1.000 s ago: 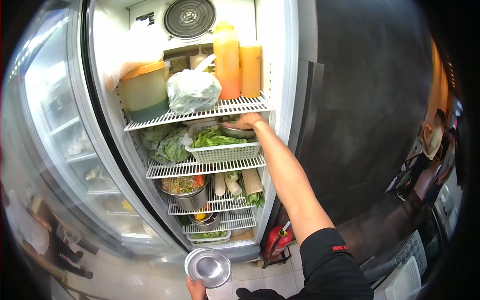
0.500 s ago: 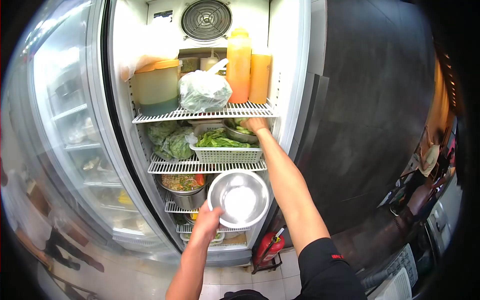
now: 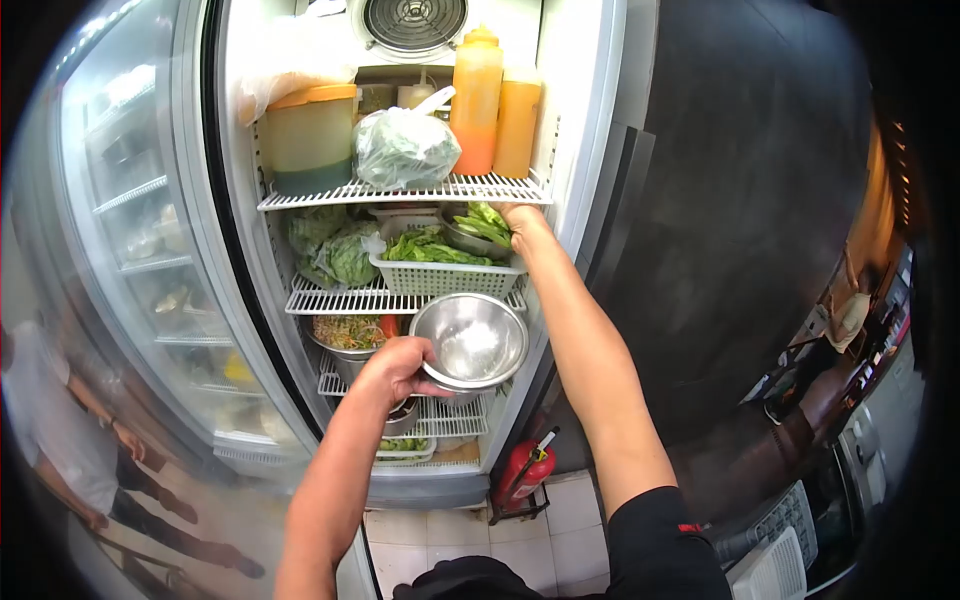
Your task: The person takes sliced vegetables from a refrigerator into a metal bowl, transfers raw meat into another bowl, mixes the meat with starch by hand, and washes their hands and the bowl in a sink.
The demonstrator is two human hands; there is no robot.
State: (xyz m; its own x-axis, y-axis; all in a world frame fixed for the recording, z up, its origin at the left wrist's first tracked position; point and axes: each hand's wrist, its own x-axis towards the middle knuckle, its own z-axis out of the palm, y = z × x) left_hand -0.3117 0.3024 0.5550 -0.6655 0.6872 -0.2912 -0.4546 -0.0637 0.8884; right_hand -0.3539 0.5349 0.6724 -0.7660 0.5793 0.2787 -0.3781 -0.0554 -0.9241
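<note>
From my distant post I look down through the head camera into an upright refrigerator (image 3: 592, 100) with white wire shelves. The left hand (image 3: 400, 368), near and low, has its grip closed on the left rim of a shiny metal bowl (image 3: 470, 340), held in front of the lower shelves with its hollow side facing me. The right hand (image 3: 527, 222) reaches farther in, just below the top shelf (image 3: 400, 192). Its grip is closed on green vegetable pieces (image 3: 482, 222) at the mouth of a second metal bowl (image 3: 466, 241); some fingers are hidden. That bowl rests in the right part of a white perforated basket (image 3: 440, 278), beside leafy greens (image 3: 428, 246). On the top shelf, left to right, stand an orange-lidded tub (image 3: 312, 145), a plastic bag (image 3: 405, 150) and two tall orange bottles (image 3: 477, 100). A red fire extinguisher (image 3: 523, 472) stands on the floor, just right of the refrigerator's base.
</note>
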